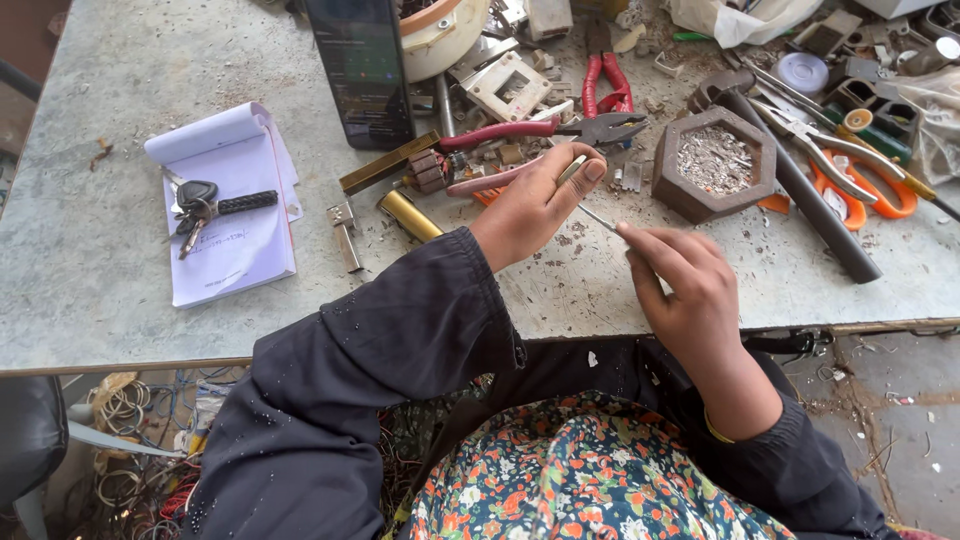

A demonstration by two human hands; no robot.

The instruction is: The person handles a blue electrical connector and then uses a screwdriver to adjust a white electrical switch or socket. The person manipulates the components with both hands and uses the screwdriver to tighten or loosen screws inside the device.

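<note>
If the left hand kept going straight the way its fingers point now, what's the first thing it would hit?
Probably the jaws of the red-handled pliers just beyond the left hand, whose fingers point up and right; depth is unclear. The hexagonal tray lies further right of that line.

The grey table [90, 250] carries a notepad [235, 215] with keys [200, 205] at nine o'clock, pliers [545, 130] at twelve, a hexagonal tray [715, 160] at one, possibly holding metal scraps.

A dark rectangular phone screen [360, 65] stands upright beside the white notepad [228, 205].
</note>
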